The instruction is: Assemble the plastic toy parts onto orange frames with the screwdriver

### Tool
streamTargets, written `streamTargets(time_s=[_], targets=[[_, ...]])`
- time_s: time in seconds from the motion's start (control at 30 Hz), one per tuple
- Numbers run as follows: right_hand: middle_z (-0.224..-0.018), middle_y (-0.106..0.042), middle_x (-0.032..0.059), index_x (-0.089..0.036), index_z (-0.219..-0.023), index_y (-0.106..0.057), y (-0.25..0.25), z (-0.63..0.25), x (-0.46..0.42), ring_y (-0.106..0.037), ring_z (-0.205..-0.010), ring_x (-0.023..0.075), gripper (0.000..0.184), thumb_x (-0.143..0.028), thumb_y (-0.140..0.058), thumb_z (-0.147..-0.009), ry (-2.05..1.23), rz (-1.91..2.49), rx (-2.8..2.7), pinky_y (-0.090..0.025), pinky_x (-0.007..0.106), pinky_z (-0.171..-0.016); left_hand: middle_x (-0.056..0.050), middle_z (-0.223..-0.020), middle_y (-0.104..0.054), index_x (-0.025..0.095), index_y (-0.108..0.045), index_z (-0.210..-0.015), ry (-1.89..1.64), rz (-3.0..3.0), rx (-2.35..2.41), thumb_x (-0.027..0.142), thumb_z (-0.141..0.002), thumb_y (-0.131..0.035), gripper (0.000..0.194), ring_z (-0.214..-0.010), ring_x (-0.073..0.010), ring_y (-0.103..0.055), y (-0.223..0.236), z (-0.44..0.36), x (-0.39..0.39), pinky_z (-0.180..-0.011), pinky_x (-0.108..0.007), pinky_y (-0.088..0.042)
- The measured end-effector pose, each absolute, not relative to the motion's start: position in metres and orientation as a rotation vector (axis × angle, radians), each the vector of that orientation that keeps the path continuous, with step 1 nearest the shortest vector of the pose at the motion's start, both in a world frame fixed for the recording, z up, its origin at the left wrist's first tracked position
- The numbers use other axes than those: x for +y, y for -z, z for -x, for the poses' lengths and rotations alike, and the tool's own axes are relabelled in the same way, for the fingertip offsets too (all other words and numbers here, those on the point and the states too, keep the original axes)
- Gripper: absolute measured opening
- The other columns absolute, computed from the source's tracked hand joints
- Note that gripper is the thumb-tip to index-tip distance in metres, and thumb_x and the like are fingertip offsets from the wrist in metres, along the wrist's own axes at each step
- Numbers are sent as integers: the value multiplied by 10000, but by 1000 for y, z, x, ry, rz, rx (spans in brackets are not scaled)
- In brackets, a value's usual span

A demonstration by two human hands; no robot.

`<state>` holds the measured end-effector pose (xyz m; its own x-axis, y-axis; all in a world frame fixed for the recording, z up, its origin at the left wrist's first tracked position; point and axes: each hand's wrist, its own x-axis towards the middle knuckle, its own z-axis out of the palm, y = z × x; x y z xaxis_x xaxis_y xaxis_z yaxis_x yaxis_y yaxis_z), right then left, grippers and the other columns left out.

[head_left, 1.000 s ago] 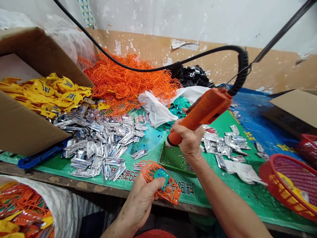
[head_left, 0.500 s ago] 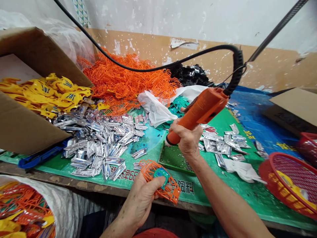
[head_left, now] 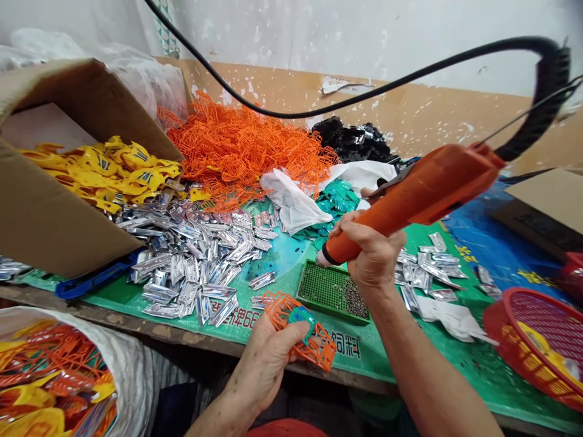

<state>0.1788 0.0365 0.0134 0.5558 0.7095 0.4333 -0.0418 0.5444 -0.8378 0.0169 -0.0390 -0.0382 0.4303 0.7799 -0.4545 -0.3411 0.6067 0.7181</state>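
My left hand [head_left: 268, 352] is closed around an orange plastic lattice frame [head_left: 321, 351], its thumb pressing a small green plastic piece [head_left: 301, 320] against it. My right hand [head_left: 376, 255] grips an orange electric screwdriver [head_left: 410, 197], tilted with its tip down to the left. That tip hangs above a green mesh tray [head_left: 323, 282], apart from the held frame. Small screws [head_left: 356, 298] lie heaped in the tray's right end. A black cable [head_left: 310, 114] runs from the screwdriver's top across to the upper left.
Shiny metal pieces [head_left: 191, 261] spread left of the tray. Behind lie orange frames [head_left: 241, 145], green pieces [head_left: 339, 197] and black parts [head_left: 355, 139]. A cardboard box [head_left: 59, 224] holds yellow parts. A red basket [head_left: 505, 321] stands right; a white sack [head_left: 132, 352] stands lower left.
My right hand has swung the screwdriver up and to the right, uncovering the screws in the tray. My left hand keeps the frame and green piece nearly in place. The view has shifted slightly.
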Motion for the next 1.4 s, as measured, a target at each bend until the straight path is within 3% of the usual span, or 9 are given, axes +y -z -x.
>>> streamTargets(time_s=[0.17,1.17,1.27,1.4], targets=[[-594,-587,-30,-179,-617,-596,2,-175,45,-528,-491,129,128,-242,-706,-601,-510,1025,-877,-470,330,-527,-3,-824,-670,178,-570,-986,-752,-580,859,288,-659,-792,410,-629,-159,-670,39,-16,-40,-634,-309,-571],[-563,-598,-26,-182,-600,-625,11,-173,50,-561,-546,148,92,-217,-706,-575,-502,1041,-906,-501,367,-626,-17,-807,-682,181,-571,-1000,-752,-594,843,249,-685,-751,369,-652,-192,-675,34,-19,-37,-606,-323,-569],[-588,-601,-32,-174,-679,-640,12,-177,52,-552,-525,139,117,-223,-702,-592,-508,1016,-893,-490,350,-583,-23,-830,-681,183,-559,-999,-753,-600,844,251,-698,-740,358,-690,-210,-684,35,-19,-37,-619,-341,-572],[-579,-588,-61,-170,-923,-646,6,-179,50,-535,-475,130,306,-231,-682,-625,-543,960,-883,-467,322,-518,-26,-847,-680,178,-548,-1006,-756,-601,855,259,-694,-747,379,-705,-215,-687,38,-18,-38,-640,-352,-576]])
